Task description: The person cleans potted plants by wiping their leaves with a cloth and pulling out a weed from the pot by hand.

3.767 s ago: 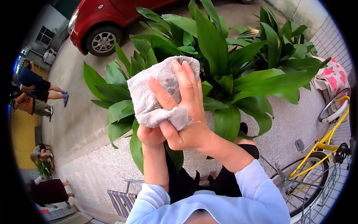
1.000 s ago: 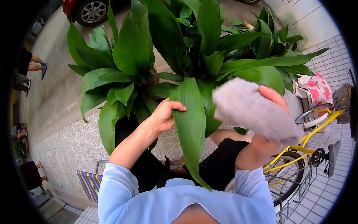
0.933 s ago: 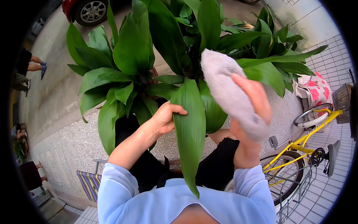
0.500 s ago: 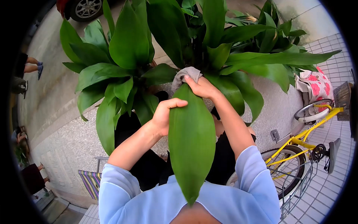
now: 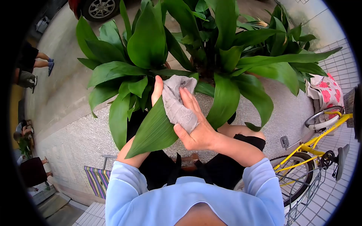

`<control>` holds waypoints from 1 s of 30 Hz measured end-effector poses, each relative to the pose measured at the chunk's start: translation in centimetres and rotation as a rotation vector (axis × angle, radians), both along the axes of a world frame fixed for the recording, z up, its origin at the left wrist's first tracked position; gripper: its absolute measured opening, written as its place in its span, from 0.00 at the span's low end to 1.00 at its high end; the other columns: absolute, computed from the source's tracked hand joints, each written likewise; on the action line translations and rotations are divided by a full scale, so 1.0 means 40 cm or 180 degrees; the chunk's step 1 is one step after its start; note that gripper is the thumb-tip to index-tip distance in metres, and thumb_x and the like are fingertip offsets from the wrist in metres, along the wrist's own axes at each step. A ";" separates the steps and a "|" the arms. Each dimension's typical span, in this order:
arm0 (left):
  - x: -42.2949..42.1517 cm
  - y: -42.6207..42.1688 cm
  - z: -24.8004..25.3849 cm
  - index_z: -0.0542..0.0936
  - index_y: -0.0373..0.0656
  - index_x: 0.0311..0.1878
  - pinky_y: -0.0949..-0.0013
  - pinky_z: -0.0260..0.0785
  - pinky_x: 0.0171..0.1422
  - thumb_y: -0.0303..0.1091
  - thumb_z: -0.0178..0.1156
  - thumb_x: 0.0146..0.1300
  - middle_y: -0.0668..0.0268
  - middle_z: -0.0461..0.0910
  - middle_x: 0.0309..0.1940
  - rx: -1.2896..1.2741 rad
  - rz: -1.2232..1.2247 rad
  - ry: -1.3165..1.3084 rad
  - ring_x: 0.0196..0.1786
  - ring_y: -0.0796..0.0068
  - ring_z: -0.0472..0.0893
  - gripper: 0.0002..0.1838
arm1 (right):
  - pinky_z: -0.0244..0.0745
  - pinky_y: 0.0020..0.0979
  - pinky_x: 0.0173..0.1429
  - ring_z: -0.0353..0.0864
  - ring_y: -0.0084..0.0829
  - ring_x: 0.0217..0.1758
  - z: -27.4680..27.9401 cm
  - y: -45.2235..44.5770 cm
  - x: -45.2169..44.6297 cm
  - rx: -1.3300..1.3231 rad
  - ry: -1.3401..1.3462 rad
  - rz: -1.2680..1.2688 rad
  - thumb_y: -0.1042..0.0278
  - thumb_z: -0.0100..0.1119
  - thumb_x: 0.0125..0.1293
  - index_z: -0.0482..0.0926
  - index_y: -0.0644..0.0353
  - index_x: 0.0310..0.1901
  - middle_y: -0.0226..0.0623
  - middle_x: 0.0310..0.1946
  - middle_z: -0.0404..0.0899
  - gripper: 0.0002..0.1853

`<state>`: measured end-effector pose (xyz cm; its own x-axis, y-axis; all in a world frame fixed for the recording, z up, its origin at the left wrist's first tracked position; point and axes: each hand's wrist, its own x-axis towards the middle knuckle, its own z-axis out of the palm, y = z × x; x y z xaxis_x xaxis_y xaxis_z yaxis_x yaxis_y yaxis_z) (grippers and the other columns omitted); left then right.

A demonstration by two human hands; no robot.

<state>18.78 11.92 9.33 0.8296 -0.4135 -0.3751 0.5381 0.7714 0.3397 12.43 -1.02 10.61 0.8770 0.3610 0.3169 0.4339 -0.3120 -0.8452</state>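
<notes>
A broad green leaf (image 5: 151, 130) slants down toward my left forearm, its pointed tip near the elbow. My left hand (image 5: 157, 90) is at the leaf's upper left edge, thumb upright; its other fingers are hidden behind leaf and cloth, and it seems to support the leaf from beneath. A crumpled grey cloth (image 5: 175, 100) lies over the leaf's upper part. My right hand (image 5: 198, 126) presses this cloth onto the leaf, fingers along its right side and thumb at its lower end.
Potted broad-leaved plants (image 5: 147, 45) stand ahead of me. To the right is a yellow bicycle (image 5: 313, 143) beside a floral bag (image 5: 326, 90). A striped folding seat (image 5: 97, 180) is at lower left. People's legs (image 5: 43, 62) show at far left, and a car wheel (image 5: 101, 9) at the top.
My right hand has brought the cloth from the leaf's base down over its upper face. The leaf has swung to the left. My left thumb has shifted from across the leaf to its edge.
</notes>
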 end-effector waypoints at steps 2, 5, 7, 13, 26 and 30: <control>-0.010 0.006 -0.015 0.72 0.39 0.57 0.59 0.69 0.59 0.66 0.42 0.66 0.59 0.76 0.52 -0.0527 0.0049 -0.0474 0.53 0.63 0.76 0.37 | 0.35 0.58 0.74 0.39 0.61 0.75 -0.003 0.021 -0.020 -0.0005 -0.0259 0.0004 0.51 0.49 0.66 0.61 0.58 0.68 0.61 0.71 0.44 0.32; -0.008 0.030 -0.067 0.68 0.39 0.63 0.56 0.65 0.65 0.61 0.41 0.69 0.57 0.73 0.57 -0.1366 -0.0336 -0.0877 0.58 0.60 0.74 0.34 | 0.32 0.61 0.73 0.40 0.60 0.75 0.055 0.047 -0.052 -0.0269 -0.0680 0.0489 0.50 0.51 0.63 0.62 0.51 0.69 0.59 0.71 0.44 0.33; 0.015 0.038 -0.064 0.67 0.41 0.64 0.56 0.65 0.65 0.58 0.41 0.70 0.56 0.73 0.58 -0.1336 -0.0540 -0.0557 0.59 0.59 0.74 0.32 | 0.30 0.59 0.74 0.46 0.57 0.75 0.070 0.087 -0.087 -0.0216 -0.1136 0.1056 0.51 0.51 0.60 0.66 0.50 0.67 0.56 0.71 0.47 0.33; 0.056 0.047 -0.045 0.63 0.45 0.69 0.53 0.64 0.67 0.49 0.39 0.73 0.55 0.72 0.61 -0.1649 -0.1185 0.0197 0.61 0.57 0.74 0.27 | 0.38 0.58 0.74 0.60 0.42 0.71 0.000 0.103 -0.055 -0.1327 -0.2057 0.0407 0.55 0.49 0.56 0.71 0.38 0.63 0.48 0.66 0.62 0.29; -0.006 -0.015 -0.079 0.69 0.43 0.62 0.73 0.67 0.54 0.60 0.40 0.71 0.66 0.76 0.52 0.0242 -0.0828 -0.0602 0.50 0.77 0.75 0.31 | 0.63 0.41 0.64 0.71 0.50 0.58 -0.109 -0.067 0.137 0.0842 0.0785 -0.1129 0.60 0.44 0.69 0.75 0.65 0.51 0.52 0.53 0.73 0.19; 0.049 0.028 0.064 0.80 0.36 0.25 0.71 0.64 0.29 0.51 0.52 0.68 0.68 0.76 0.15 0.4497 -0.0966 -0.2020 0.22 0.79 0.72 0.26 | 0.69 0.40 0.57 0.76 0.49 0.51 -0.079 -0.118 0.134 0.0083 0.1021 -0.0930 0.60 0.52 0.63 0.77 0.66 0.46 0.50 0.45 0.78 0.18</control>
<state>20.72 13.05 11.88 0.9499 -0.2180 -0.2240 0.1037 -0.4563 0.8837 17.80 -5.72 7.45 0.9968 0.0786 0.0173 0.0445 -0.3593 -0.9321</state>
